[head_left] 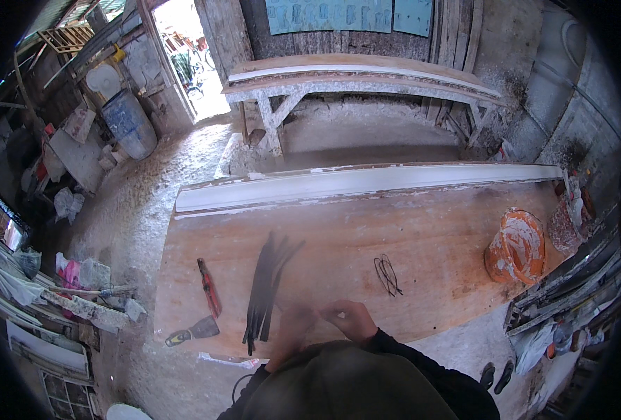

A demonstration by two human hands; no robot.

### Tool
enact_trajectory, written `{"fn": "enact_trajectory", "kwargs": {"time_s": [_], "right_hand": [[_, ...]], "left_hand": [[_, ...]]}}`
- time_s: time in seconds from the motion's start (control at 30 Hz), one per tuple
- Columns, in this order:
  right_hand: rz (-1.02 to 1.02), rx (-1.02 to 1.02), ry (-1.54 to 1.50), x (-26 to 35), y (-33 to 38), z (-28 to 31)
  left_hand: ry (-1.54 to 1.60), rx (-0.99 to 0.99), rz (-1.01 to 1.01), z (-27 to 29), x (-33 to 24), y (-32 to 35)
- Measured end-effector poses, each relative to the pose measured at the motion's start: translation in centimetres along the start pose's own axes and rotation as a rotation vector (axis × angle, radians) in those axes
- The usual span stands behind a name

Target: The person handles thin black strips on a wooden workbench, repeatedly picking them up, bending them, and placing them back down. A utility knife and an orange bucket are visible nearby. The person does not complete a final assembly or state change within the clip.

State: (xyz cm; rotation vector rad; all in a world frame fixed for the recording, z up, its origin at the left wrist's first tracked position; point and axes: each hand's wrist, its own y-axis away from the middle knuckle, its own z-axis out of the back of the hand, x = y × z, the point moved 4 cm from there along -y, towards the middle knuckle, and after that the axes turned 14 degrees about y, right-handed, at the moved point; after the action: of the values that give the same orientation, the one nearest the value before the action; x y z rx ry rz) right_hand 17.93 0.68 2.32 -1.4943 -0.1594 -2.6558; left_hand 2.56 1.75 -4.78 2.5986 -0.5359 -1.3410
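Note:
My right hand (353,320) is over the near edge of the wooden table, thumb and forefinger curled together in a pinch. Whatever it holds is too small to make out. Close beside it, my left hand (293,327) is hazy and its fingers are blurred, their tips almost meeting the right hand's. Just left of the hands lies a bundle of long dark strips (260,294). Further left are a red-handled tool (210,288), perhaps a utility knife, and a putty knife (193,331) with a dark and yellow handle. Right of my hands sits a loose coil of thin black wire or cord (387,274).
A long white moulding (366,183) runs along the table's far edge. An orange bucket (515,246) smeared with white stands at the right end. Beyond is a plaster-spattered bench (366,85); a blue barrel (130,124) stands far left near a bright doorway.

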Motion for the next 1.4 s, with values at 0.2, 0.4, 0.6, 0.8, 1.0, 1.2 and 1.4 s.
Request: {"fn": "enact_trajectory", "kwargs": {"time_s": [0.2, 0.4, 0.6, 0.8, 1.0, 1.2, 1.4], "right_hand": [[-0.04, 0.14, -0.119, -2.2, -0.2, -1.1], [-0.134, 0.129, -0.603, -3.1, -0.2, -1.9], [-0.138, 0.061, -0.697, -2.6, 0.0, -1.6], [0.3, -0.223, -0.072, 0.7, 0.6, 1.0], [0.596, -0.187, 0.22, 1.5, 0.9, 1.1], [0.502, -0.139, 0.124, 1.5, 1.0, 1.0], [0.476, -0.192, 0.165, 1.1, 1.0, 1.3]], "left_hand": [[0.065, -0.025, 0.023, -0.7, 0.0, 0.3], [0.065, 0.005, -0.015, -2.2, -1.5, 0.5], [0.283, 0.024, 0.108, -2.7, -1.1, 0.5], [0.229, -0.055, 0.199, -3.3, -1.4, 1.1], [0.187, -0.022, 0.211, -4.0, -2.1, 1.5], [-0.025, -0.009, 0.18, -3.7, -2.7, 1.6], [-0.021, 0.109, 0.012, -3.7, -3.0, 1.5]]}}
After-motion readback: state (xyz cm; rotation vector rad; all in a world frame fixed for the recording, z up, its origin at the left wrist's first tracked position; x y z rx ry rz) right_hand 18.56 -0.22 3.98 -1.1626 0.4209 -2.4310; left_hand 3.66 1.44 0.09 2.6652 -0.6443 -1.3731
